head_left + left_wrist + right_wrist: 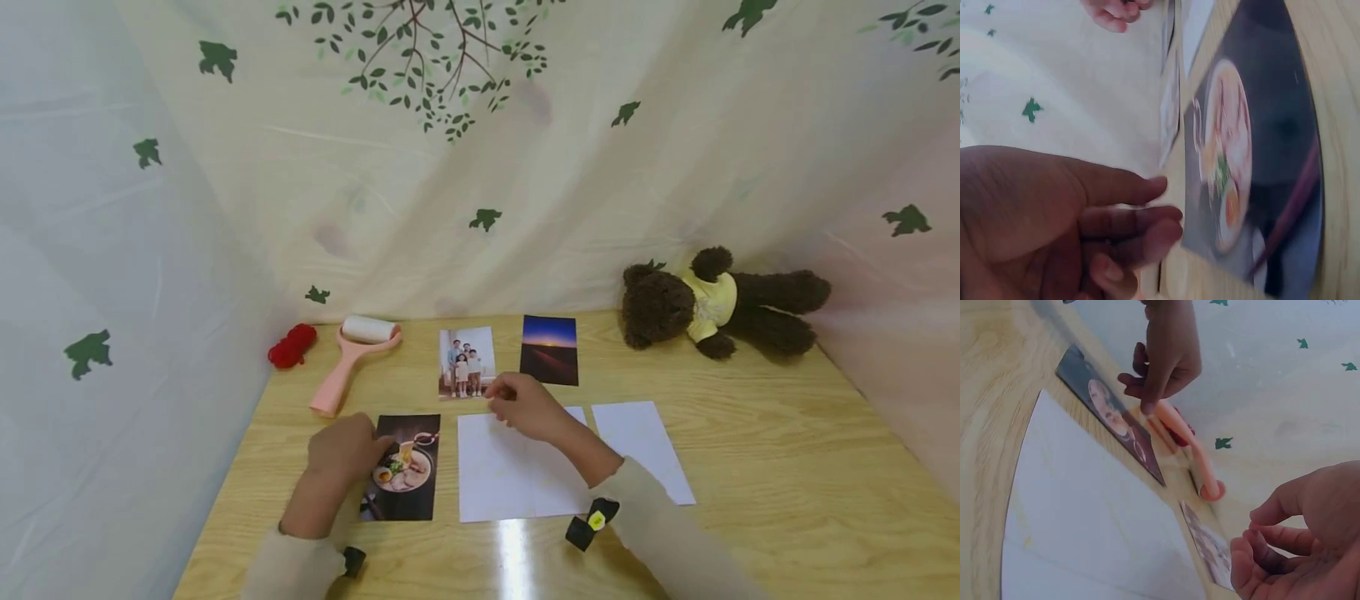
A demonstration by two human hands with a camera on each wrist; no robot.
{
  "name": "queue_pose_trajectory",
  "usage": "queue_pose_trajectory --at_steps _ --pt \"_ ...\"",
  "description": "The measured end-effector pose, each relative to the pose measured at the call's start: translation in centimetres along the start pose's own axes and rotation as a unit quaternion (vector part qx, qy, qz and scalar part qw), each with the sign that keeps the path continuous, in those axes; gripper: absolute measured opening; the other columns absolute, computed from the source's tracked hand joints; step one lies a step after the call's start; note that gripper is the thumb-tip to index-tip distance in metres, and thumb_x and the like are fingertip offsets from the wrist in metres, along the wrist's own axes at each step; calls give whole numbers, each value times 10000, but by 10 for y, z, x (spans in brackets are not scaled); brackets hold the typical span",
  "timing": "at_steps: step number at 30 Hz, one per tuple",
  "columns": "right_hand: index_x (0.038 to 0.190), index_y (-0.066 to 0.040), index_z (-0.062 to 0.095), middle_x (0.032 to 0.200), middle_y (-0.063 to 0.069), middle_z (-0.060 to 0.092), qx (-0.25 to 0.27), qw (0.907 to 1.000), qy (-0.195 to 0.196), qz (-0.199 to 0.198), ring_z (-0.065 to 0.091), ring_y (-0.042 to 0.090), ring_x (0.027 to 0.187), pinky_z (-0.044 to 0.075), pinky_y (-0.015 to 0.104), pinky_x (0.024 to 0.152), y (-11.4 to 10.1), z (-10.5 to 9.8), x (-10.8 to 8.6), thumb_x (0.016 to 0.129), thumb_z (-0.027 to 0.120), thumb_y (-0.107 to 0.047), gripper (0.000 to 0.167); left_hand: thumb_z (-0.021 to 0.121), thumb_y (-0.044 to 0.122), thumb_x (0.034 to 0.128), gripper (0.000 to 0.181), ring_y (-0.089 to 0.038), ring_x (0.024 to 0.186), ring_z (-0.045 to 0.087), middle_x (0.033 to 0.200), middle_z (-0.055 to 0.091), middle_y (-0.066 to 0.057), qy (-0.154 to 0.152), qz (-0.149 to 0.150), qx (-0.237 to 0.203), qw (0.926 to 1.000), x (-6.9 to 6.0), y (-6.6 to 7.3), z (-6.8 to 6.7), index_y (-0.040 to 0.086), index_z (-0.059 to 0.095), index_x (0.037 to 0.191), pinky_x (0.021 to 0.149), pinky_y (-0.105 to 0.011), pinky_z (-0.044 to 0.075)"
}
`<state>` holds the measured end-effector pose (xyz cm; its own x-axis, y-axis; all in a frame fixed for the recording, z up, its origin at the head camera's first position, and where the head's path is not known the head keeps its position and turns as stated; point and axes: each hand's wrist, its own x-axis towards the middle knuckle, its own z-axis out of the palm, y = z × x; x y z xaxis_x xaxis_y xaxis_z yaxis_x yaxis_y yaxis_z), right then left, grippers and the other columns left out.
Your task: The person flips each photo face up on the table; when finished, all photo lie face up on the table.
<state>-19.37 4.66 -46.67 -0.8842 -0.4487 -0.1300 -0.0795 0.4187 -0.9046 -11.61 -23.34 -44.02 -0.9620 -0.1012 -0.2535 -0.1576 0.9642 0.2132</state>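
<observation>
My left hand (343, 450) hovers at the left edge of a ramen photo (403, 492), thumb and fingers loosely bent. In the left wrist view a gap shows between thumb and fingers, with nothing held. My right hand (528, 407) is above the upper edge of the white sheets (498, 475), near a family photo (467, 350). Its thumb and fingertips come close together in the right wrist view, and I see nothing between them. One more white sheet (645, 442) lies to the right, partly behind the right forearm. A sunset photo (549, 354) is beyond the right hand.
A pink-handled lint roller (341, 375) and a red fuzzy item (292, 346) lie at the back left. At the back right a brown teddy bear (712, 304) in a yellow shirt lies on its side. Leaf-patterned cloth (450, 250) encloses the wooden table (787, 467).
</observation>
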Motion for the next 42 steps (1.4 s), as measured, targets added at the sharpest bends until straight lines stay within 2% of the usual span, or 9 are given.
queue_pose_trajectory --at_steps 8,12,17,26,28,30,34,37,42 --pt "975 -72 676 849 28 577 -911 9955 16 251 512 154 758 423 283 657 23 -14 -12 1005 641 -131 74 764 274 975 141 -102 592 505 688 586 65 63 1575 -807 9842 -9 47 10 144 778 923 556 -295 397" --pt "990 -53 679 829 23 574 -1010 9947 139 112 507 145 752 420 282 673 30 -19 -15 982 627 -103 72 837 251 905 330 -71 685 524 800 642 49 -73 2281 -719 9710 -11 65 18 93 798 1191 605 -274 443" --pt "1079 -22 708 764 2 553 -1117 9935 166 105 489 127 658 418 275 622 34 -22 -17 933 700 -75 156 912 289 820 305 -82 707 522 846 630 18 -296 2804 -291 9590 -12 71 27 108 796 1037 610 -271 427" --pt "1151 48 766 684 -35 545 -1516 9884 79 -2 443 98 596 379 241 593 30 -19 -22 913 740 -53 259 988 404 687 649 -99 729 514 908 611 7 -677 2643 194 9619 -17 70 25 137 766 1236 639 -292 444" --pt "920 27 767 635 -40 472 -1587 9873 3 -92 384 90 559 339 228 573 29 -18 -22 922 728 -48 85 990 424 675 675 -104 732 521 920 615 3 -639 2662 315 9613 -18 71 26 136 761 1241 641 -303 450" --pt "696 -29 649 649 5 503 -1605 9869 -51 -158 331 91 531 315 227 556 29 -17 -23 927 718 -43 242 991 431 665 655 -107 724 525 919 615 2 -538 2731 435 9595 -18 71 28 138 763 1205 630 -310 450" --pt "590 -130 449 1108 238 768 -1545 9878 -152 120 286 86 494 309 231 536 24 -15 -25 947 698 -72 439 994 407 646 551 -117 704 523 894 607 3 -323 2859 550 9561 -19 72 32 140 748 1060 601 -314 441" --pt "639 -35 522 1415 286 643 -1495 9880 -230 313 269 82 488 306 233 528 19 -16 -26 953 682 -94 358 997 396 645 526 -118 698 519 880 603 7 -278 2868 575 9558 -19 74 32 143 739 1027 598 -315 443" --pt "1027 173 709 1416 279 648 -1533 9867 -379 381 371 104 565 356 245 576 15 -17 -26 956 687 -128 310 995 400 663 548 -120 720 529 898 613 1 -363 2813 638 9568 -19 75 32 133 746 1073 624 -325 461"
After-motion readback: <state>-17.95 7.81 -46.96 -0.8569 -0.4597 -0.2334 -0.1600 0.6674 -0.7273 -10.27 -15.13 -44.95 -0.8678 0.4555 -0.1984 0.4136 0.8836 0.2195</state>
